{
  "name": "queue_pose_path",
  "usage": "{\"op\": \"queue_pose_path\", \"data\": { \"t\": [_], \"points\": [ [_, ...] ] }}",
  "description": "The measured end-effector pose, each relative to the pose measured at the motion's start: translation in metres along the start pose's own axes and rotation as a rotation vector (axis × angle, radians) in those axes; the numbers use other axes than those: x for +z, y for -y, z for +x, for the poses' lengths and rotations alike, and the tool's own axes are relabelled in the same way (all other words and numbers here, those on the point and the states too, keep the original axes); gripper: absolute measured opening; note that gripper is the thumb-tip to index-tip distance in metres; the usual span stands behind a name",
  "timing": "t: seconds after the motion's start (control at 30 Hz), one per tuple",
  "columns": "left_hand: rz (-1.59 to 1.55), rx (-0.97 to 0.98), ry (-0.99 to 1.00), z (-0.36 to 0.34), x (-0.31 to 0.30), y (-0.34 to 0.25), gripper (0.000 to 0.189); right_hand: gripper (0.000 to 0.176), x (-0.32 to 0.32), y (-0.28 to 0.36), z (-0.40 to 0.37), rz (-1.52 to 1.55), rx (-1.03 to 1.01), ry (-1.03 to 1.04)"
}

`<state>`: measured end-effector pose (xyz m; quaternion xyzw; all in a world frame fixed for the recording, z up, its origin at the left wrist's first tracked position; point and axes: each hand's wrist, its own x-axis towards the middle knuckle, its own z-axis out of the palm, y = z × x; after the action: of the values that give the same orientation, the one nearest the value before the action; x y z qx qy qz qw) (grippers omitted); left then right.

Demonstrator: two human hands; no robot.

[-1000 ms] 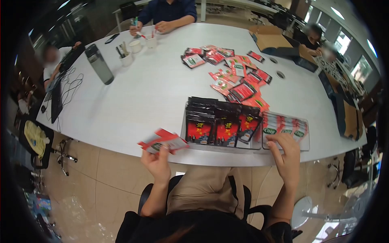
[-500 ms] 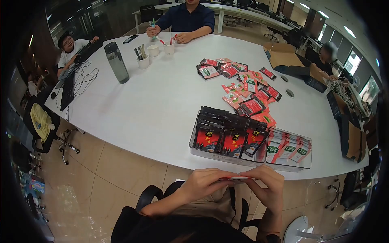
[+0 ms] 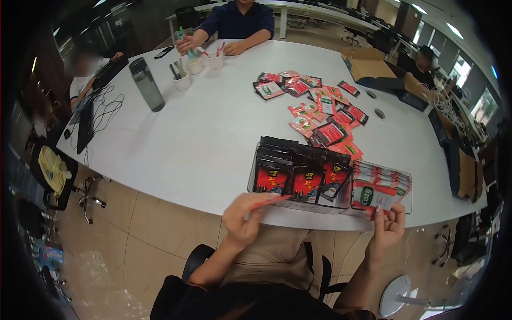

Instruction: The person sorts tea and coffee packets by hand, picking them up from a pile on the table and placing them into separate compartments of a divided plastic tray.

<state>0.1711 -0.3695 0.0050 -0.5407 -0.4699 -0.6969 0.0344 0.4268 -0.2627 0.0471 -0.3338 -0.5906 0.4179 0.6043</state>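
Observation:
My right hand point(image 3: 390, 224) pinches a pink-and-white Cozy sachet point(image 3: 370, 196) by its lower edge, in front of the clear bin point(image 3: 406, 207) of upright Cozy sachets. At the front of the other clear bin point(image 3: 288, 205) is my left hand point(image 3: 243, 220), fingers closed around a thin red packet point(image 3: 262, 202) seen edge-on and blurred. That bin is packed with black-and-red sachets point(image 3: 306, 184). Behind the bins lies a loose pile of red, pink and black sachets point(image 3: 325, 106).
A dark water bottle point(image 3: 146, 85) stands at the left, near cups point(image 3: 183, 82) of utensils. Across the table a person point(image 3: 234, 24) holds something greenish over the cups. Keyboards and cables point(image 3: 106, 109) lie far left. Open cardboard boxes point(image 3: 373, 66) line the right edge.
My hands have parted: the right moved right and up with the Cozy sachet, the left moved left and up. The person opposite has shifted a hand toward the cups.

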Motion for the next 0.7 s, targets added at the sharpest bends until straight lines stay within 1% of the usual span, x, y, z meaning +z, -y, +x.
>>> {"op": "queue_pose_path", "data": {
  "t": [0.03,0.07,0.1,0.13,0.17,0.23,0.27,0.33,0.37,0.4,0.5,0.53,0.6,0.7],
  "points": [
    [-0.022,-0.019,-0.087,0.001,-0.001,0.005,0.013,0.028,-0.004,0.001,0.002,0.006,-0.002,-0.089],
    [-0.05,-0.046,-0.167,0.002,-0.004,0.01,0.015,0.036,-0.006,0.002,0.005,0.006,0.017,-0.147],
    [0.012,-0.102,-0.209,0.004,-0.007,0.016,0.021,0.038,-0.007,0.004,0.007,-0.006,0.025,-0.167],
    [-0.001,-0.195,-0.373,0.009,-0.003,0.02,0.021,0.041,-0.008,0.006,0.01,-0.016,0.032,-0.186],
    [-0.05,-0.275,-0.422,0.006,-0.008,0.034,0.023,0.043,-0.009,0.007,0.011,-0.025,0.036,-0.199],
    [-0.275,-0.482,-0.446,0.013,-0.014,0.044,0.023,0.042,-0.007,0.009,0.013,-0.024,0.024,-0.213],
    [-0.342,-0.552,-0.462,0.017,-0.015,0.044,0.023,0.042,-0.007,0.009,0.014,-0.019,0.018,-0.211],
    [-0.461,-0.69,-0.507,0.021,-0.019,0.041,0.022,0.036,-0.015,0.001,0.016,-0.045,0.057,-0.18],
    [-0.486,-0.699,-0.498,0.02,-0.021,0.042,0.022,0.034,-0.016,-0.002,0.016,-0.055,0.079,-0.16],
    [-0.51,-0.705,-0.49,0.019,-0.023,0.043,0.022,0.025,-0.013,0.001,0.016,-0.018,0.097,-0.199],
    [-0.539,-0.704,-0.456,0.017,-0.025,0.044,0.021,0.023,-0.025,-0.014,0.019,-0.058,-0.011,-0.264],
    [-0.542,-0.7,-0.444,0.016,-0.025,0.043,0.021,0.019,-0.03,-0.014,0.02,-0.084,-0.025,-0.281],
    [-0.554,-0.71,-0.444,0.016,-0.025,0.042,0.02,0.018,-0.041,-0.016,0.021,-0.158,-0.051,-0.292],
    [-0.577,-0.702,-0.434,0.017,-0.025,0.042,0.02,0.021,-0.044,-0.014,0.026,-0.177,-0.098,-0.314]
  ]
}}
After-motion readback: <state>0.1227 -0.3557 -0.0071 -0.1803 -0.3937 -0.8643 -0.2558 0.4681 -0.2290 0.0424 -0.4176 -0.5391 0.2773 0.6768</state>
